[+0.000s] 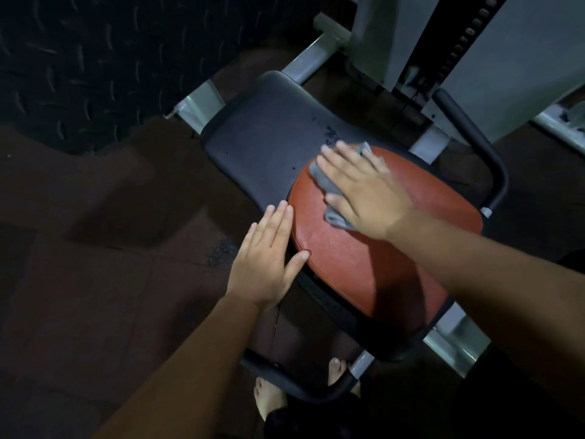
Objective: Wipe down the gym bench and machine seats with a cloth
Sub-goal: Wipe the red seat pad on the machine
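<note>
- Across the centre of the view stands a pale grey metal gym machine frame (373,42), carrying two pads end to end.
- Farther off is a dark charcoal vinyl bench pad (262,131), which looks not yet wiped.
- Nearer is a rounded red-brown vinyl seat cushion (364,264), and wiping it appears to be the step in hand. Long overlapping strokes from the far end to the near edge, with even palm pressure and a pass along the stitched rim, should cover it best.
- The right hand (364,188) lies flat with its fingers straight, clenching nothing. It presses the cloth onto the far end of the red-brown cushion, fingertips reaching the join with the charcoal pad.
- The left hand (266,258) is also flat and released, holding nothing. Its fingers lie beside the cushion's left edge and the thumb touches the rim, probably to steady it.
- A small crumpled grey cloth (324,180) sits under the right palm, with folds showing on the thumb side and past the fingertips. It is pinned rather than grasped, so spreading it wider would stop it bunching.
- Tiny wet droplets (330,134) dot the charcoal pad just beyond the fingertips, and a later stroke should take them.
</note>
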